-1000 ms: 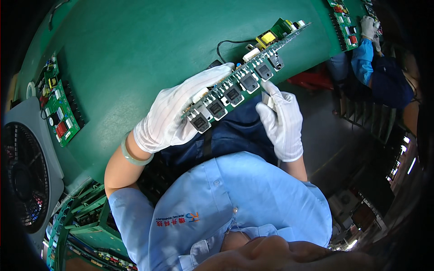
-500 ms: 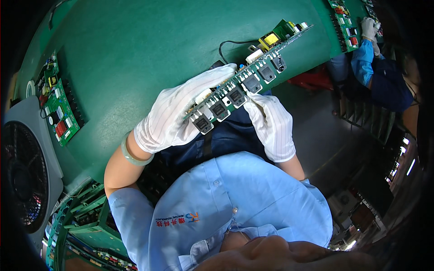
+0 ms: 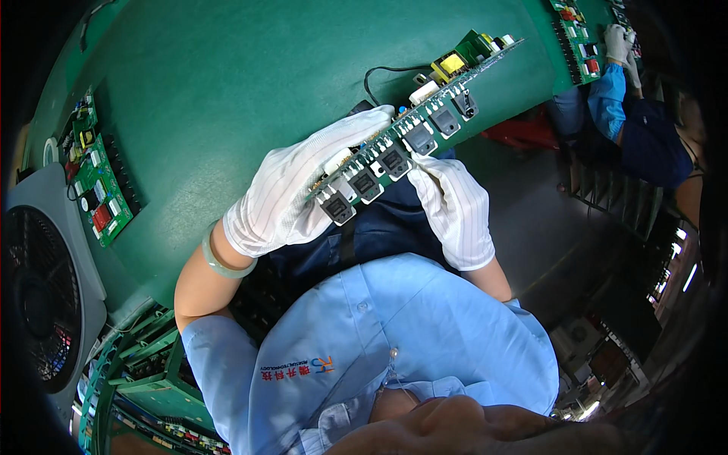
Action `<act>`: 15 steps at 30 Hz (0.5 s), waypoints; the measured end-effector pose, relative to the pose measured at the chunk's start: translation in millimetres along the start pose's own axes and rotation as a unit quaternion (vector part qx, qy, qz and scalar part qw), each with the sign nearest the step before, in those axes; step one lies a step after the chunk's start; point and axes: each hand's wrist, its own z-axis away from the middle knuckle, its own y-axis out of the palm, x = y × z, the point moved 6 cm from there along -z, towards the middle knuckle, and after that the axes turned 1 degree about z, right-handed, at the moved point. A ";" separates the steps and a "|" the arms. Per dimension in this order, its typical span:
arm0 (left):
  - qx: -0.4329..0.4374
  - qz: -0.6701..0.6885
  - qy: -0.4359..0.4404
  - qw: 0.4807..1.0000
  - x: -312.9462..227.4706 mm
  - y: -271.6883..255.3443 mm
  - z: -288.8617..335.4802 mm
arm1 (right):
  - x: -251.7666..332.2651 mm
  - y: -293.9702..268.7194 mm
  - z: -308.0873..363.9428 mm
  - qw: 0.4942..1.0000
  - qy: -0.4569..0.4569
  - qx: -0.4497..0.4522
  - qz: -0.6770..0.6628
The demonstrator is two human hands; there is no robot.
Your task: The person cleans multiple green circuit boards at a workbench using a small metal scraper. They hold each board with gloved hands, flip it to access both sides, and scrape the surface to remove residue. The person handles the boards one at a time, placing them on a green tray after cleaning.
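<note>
A long circuit board (image 3: 410, 119) is held tilted on edge over the near side of the green table. A row of black sockets (image 3: 393, 161) lines the side facing me. My left hand (image 3: 284, 189), in a white glove, grips the board's near left end, thumb side along its back and fingers under it. My right hand (image 3: 456, 211), also gloved, has its fingers closed together, with the tips at a socket near the board's middle. A yellow transformer (image 3: 451, 64) and a black cable (image 3: 371, 80) are at the far end; what the right fingertips pinch is partly hidden.
Another circuit board (image 3: 102, 189) lies at the left on the green table (image 3: 227, 68), beside a grey fan (image 3: 45, 280). More boards (image 3: 578, 42) lie at the far right, where a co-worker's gloved hand (image 3: 618, 44) works. A green rack (image 3: 152, 375) stands at the lower left.
The circuit board has shifted very slightly left and down, with both my hands still at it. The co-worker's gloved hand has moved a little.
</note>
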 end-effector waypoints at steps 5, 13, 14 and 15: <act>0.018 0.010 -0.020 1.000 -1.1 0.4 -2.2 | -0.2 -0.4 1.4 1.000 0.005 0.001 -0.002; -0.004 0.080 -0.043 0.996 2.4 1.7 3.2 | -3.4 1.3 3.4 1.000 0.007 0.009 -0.004; -0.003 0.072 -0.031 0.997 2.0 1.3 2.6 | -3.6 1.2 3.5 1.000 0.008 0.012 -0.005; -0.003 0.063 -0.018 0.998 2.3 0.7 1.8 | -3.4 1.1 3.5 1.000 0.009 0.010 -0.006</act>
